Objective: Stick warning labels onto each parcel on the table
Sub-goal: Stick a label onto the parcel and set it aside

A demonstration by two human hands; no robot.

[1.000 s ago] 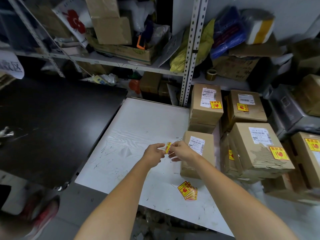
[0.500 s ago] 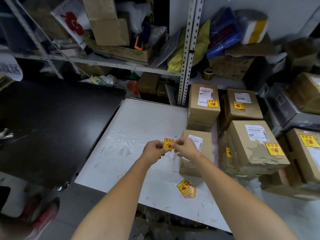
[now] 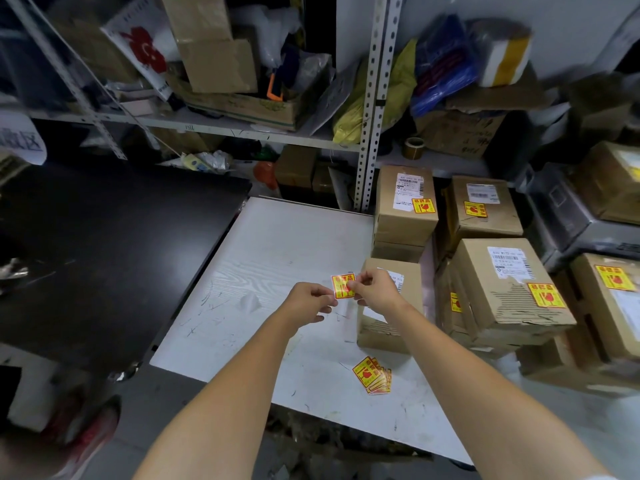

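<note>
A: Where's the warning label?
B: I'm pinching it between left hand and right hand, just left of the bare parcel, seemingly peeling it free. I'm planning on pressing it flat, edge first.

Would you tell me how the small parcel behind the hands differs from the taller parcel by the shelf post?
The taller parcel bears a warning sticker; the small parcel shows none. The taller parcel seems to stand on another box; the small parcel sits on the table. The right hand, pinching a label, partly hides the small parcel, not the taller parcel. Both are brown cardboard.
</note>
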